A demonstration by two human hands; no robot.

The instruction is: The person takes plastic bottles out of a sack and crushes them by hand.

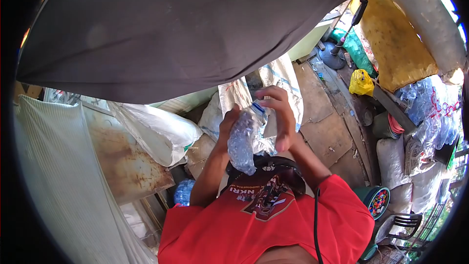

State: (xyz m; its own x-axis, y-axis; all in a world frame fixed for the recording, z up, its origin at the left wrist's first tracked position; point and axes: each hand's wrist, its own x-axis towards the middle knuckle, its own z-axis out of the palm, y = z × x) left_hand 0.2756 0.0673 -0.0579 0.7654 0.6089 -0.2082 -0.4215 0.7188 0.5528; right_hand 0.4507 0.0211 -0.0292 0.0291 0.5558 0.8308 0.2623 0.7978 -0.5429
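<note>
A crumpled clear plastic bottle (241, 139) with a blue cap (258, 107) is tilted in front of my chest, cap end up and to the right. My left hand (228, 126) grips its side, with the fingers partly hidden behind it. Around the cap end, my right hand (283, 117) has its fingers curved and spread, thumb apart. One fingertip lies against or very near the cap; I cannot tell which. White woven sacks (282, 80) stand just beyond my hands.
Dark cloth (185, 29) hangs low ahead. A white sack (156, 129) and pale curtain (58, 166) are at left. Flattened boards (330, 132) cover the floor. To the right are a yellow bag (361, 83), a bucket of colourful caps (378, 203) and bags of bottles (420, 100).
</note>
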